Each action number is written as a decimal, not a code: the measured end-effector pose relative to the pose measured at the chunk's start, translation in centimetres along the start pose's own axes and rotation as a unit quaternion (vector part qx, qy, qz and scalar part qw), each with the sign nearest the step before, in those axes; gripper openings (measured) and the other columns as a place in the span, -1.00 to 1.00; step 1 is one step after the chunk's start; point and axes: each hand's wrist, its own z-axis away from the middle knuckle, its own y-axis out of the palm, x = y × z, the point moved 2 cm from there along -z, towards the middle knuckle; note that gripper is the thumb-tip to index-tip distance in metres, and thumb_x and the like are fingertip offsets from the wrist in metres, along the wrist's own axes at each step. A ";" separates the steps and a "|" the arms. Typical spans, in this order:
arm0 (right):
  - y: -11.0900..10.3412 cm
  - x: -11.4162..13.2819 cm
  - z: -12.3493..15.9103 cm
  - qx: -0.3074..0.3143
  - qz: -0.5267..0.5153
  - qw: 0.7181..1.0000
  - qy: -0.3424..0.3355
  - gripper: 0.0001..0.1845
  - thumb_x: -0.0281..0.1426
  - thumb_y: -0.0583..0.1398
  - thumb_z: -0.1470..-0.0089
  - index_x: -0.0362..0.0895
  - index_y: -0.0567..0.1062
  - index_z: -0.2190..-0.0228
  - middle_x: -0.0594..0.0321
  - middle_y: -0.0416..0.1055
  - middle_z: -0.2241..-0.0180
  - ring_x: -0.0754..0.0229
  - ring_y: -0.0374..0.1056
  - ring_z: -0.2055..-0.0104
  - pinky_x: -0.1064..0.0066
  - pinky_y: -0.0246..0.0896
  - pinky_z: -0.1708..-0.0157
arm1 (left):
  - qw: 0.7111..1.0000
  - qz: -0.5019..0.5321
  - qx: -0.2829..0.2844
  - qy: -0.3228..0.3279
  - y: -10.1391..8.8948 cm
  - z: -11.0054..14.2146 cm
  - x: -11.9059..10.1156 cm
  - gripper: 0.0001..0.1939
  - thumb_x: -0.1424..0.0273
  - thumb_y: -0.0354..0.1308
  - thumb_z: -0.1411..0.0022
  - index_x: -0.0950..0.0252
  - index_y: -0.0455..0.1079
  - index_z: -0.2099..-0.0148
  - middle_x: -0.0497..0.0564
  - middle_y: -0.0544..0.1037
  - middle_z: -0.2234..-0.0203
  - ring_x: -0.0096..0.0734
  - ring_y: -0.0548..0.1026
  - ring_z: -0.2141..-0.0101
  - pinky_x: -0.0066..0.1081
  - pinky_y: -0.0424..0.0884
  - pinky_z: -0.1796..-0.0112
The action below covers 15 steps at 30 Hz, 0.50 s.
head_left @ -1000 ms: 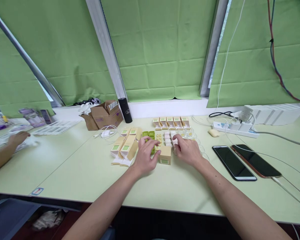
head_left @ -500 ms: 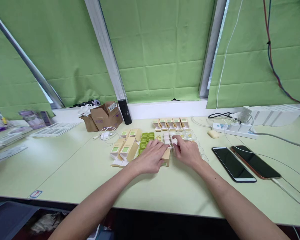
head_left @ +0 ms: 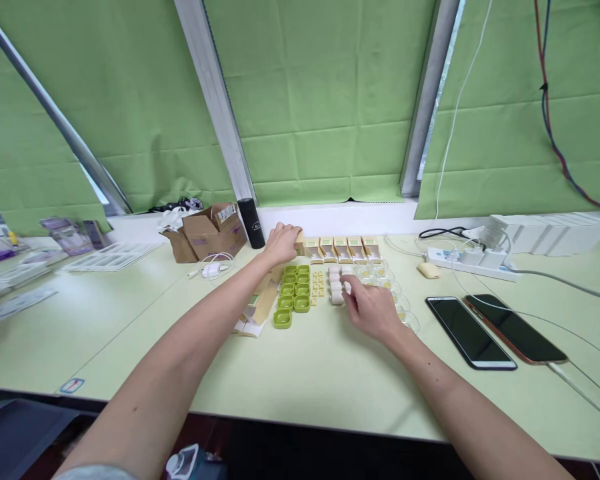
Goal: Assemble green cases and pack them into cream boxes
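Observation:
My left hand [head_left: 281, 244] reaches to the back of the table, its fingers closed on a small cardboard box [head_left: 300, 247] at the left end of a row of similar boxes [head_left: 341, 249]. My right hand [head_left: 373, 305] has its fingers curled by small white rounded pieces [head_left: 336, 295]; whether it pinches one is hidden. Between the hands lie green square cups [head_left: 283, 319] in two columns and tiny yellow pieces [head_left: 317, 287]. Clear plastic pieces [head_left: 404, 304] lie beyond my right hand. Under my left forearm are more open cardboard boxes [head_left: 263, 303], partly covered.
Two phones [head_left: 467, 333] lie on the right, near a power strip [head_left: 473, 262] with cables and a beige object [head_left: 429, 270]. At the back left stand a brown carton [head_left: 213, 233] and a black bottle [head_left: 251, 223], with a white charger [head_left: 212, 269] in front.
My left hand has carried the small box from in front of the cups back to the left end of the rear row. The right hand has stayed nearly in place.

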 end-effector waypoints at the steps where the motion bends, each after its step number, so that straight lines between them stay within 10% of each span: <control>1: 0.0 0.1 0.0 0.002 0.003 1.000 -0.003 -0.62 -0.38 0.07 -0.31 -0.10 0.41 -0.12 0.21 0.67 0.36 0.09 0.52 0.41 0.32 -0.14 0.45 | 1.000 -0.006 0.007 -0.011 0.8 -0.5 0.3 -0.44 0.46 0.18 -0.24 0.21 0.33 -0.28 0.16 0.49 -0.17 0.06 0.29 -0.15 -0.07 0.26 -0.14; 9: 0.0 0.5 0.2 0.022 0.011 1.000 -0.014 -0.60 -0.37 0.06 -0.33 -0.09 0.39 -0.16 0.19 0.67 0.33 0.10 0.52 0.40 0.32 -0.11 0.44 | 0.996 -0.025 0.056 -0.062 5.9 -1.6 0.5 -0.50 0.52 0.22 -0.14 0.26 0.42 -0.15 0.23 0.53 -0.08 0.12 0.31 -0.16 0.01 0.23 -0.14; 15: -0.2 0.6 0.2 0.020 0.008 1.000 -0.018 -0.59 -0.38 0.06 -0.33 -0.10 0.39 -0.16 0.20 0.66 0.35 0.10 0.51 0.41 0.32 -0.12 0.45 | 0.995 -0.031 0.048 -0.083 6.2 -1.0 0.4 -0.42 0.47 0.24 -0.14 0.26 0.36 -0.23 0.27 0.45 -0.17 0.13 0.30 -0.20 0.04 0.22 -0.17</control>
